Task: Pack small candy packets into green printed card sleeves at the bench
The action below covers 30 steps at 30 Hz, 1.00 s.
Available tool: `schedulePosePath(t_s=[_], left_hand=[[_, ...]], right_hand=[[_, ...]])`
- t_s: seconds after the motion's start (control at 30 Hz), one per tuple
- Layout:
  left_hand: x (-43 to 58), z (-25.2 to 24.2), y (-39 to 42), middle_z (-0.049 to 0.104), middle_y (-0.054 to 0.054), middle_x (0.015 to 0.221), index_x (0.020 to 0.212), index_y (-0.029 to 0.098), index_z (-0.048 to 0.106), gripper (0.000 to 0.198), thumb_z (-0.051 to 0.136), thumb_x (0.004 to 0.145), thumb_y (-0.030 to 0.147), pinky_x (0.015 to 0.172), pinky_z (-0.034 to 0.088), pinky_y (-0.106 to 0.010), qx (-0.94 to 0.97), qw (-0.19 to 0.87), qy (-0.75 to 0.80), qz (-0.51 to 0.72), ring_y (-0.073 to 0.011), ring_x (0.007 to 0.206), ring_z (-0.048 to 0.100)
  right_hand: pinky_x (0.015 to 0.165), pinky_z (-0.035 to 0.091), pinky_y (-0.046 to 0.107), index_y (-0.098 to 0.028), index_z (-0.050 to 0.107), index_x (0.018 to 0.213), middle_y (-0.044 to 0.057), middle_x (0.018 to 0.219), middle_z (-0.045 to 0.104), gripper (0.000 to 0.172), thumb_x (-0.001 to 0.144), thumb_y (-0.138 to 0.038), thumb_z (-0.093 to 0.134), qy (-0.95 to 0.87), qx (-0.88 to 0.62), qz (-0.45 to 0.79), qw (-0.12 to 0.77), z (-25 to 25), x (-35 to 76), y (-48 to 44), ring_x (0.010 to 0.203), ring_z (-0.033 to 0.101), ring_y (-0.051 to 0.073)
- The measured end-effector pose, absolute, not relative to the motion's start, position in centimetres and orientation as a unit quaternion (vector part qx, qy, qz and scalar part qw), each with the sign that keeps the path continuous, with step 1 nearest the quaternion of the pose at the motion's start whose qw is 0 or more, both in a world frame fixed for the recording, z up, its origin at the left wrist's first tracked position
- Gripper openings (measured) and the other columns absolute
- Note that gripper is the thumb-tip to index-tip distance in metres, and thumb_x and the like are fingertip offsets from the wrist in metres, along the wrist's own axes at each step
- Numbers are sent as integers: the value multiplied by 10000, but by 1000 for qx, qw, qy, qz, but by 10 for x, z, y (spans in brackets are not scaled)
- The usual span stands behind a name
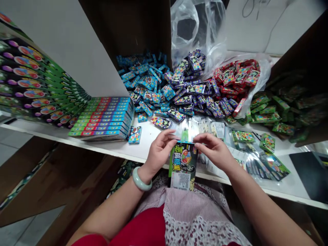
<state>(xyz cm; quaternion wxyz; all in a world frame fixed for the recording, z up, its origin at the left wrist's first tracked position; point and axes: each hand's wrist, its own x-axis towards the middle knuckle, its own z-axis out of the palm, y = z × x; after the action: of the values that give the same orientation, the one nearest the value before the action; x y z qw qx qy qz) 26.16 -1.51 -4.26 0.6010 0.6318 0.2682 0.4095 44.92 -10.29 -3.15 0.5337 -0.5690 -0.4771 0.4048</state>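
A black and green printed box [183, 167] with a white QR label stands upright just in front of my body. A clear plastic sleeve [185, 134] rises from its top edge. My left hand [160, 152], with a pale green bangle [141, 180] on the wrist, pinches the sleeve's left side. My right hand [214, 152] pinches its right side. The lower part of the box rests against my patterned clothing [194, 213]. Beyond my hands lie loose clear wrappers [205, 128] on the white shelf [146, 136].
Large piles of small blue, purple, red and green packets [174, 92] cover the shelf's back. A stack of long boxes [102, 118] stands at left, beside tall green printed cards [38, 78]. Plastic bags [197, 30] sit behind the piles. Dark cardboard dividers [299, 54] flank the shelf.
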Motion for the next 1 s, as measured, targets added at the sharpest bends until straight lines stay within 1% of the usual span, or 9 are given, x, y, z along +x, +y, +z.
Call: schedulePosePath(t_s=[0.07,0.1,0.23,0.37,0.47,0.6,0.7,0.83,1.0], left_hand=[[259,-41,-15,677,-33,896,938,185,656,98,632,857,234,772,498,-251,661,583,261,394,-136,852,624],[258,-39,-15,671,-33,870,876,176,663,80,649,842,248,749,498,-248,666,581,262,386,-135,825,618],[264,-24,-12,641,-13,761,804,167,639,120,700,771,265,613,467,-232,646,598,309,359,-118,683,568],[268,-14,-8,617,-8,727,752,160,622,108,696,745,239,569,423,-226,649,604,323,330,-107,640,526],[261,-18,-5,599,-12,740,737,162,612,113,675,786,242,628,435,-245,667,618,269,316,-117,691,536],[250,-21,-1,617,-32,815,802,168,637,110,626,859,262,724,455,-277,698,618,204,298,-138,785,563],[251,-16,2,613,-23,788,810,162,626,111,652,833,267,681,456,-262,690,628,225,281,-126,735,557],[258,-8,4,554,2,689,715,154,566,187,670,792,289,569,398,-231,692,629,251,251,-101,626,490],[254,-5,9,590,-28,751,729,149,602,185,632,836,298,634,423,-259,718,632,200,213,-126,699,530]], right_hand=[[729,505,314,-213,624,830,42,906,635,122,792,-309,690,-511,-569,390,513,-29,448,-104,865,605,166],[728,503,314,-208,610,790,41,897,634,139,790,-319,694,-513,-567,396,509,-27,447,-103,845,606,162],[557,458,257,-201,583,787,-4,738,611,184,759,-329,712,-456,-581,455,498,-14,444,-92,618,556,109],[490,421,233,-195,598,746,-16,655,602,185,715,-317,734,-445,-592,485,465,-4,445,-84,559,525,102],[512,442,250,-194,605,710,4,681,630,167,740,-319,711,-463,-586,499,440,-1,446,-88,581,550,114],[572,471,266,-196,633,757,24,753,655,134,794,-319,671,-500,-590,458,438,0,443,-97,665,590,135],[537,459,249,-194,629,792,13,740,641,132,823,-321,644,-495,-597,445,448,0,439,-98,629,578,122],[521,453,246,-192,626,770,8,713,633,128,808,-311,654,-497,-610,429,445,3,439,-96,605,567,118],[587,482,273,-192,623,752,26,745,648,155,817,-329,653,-515,-581,460,431,3,443,-100,676,593,139]])
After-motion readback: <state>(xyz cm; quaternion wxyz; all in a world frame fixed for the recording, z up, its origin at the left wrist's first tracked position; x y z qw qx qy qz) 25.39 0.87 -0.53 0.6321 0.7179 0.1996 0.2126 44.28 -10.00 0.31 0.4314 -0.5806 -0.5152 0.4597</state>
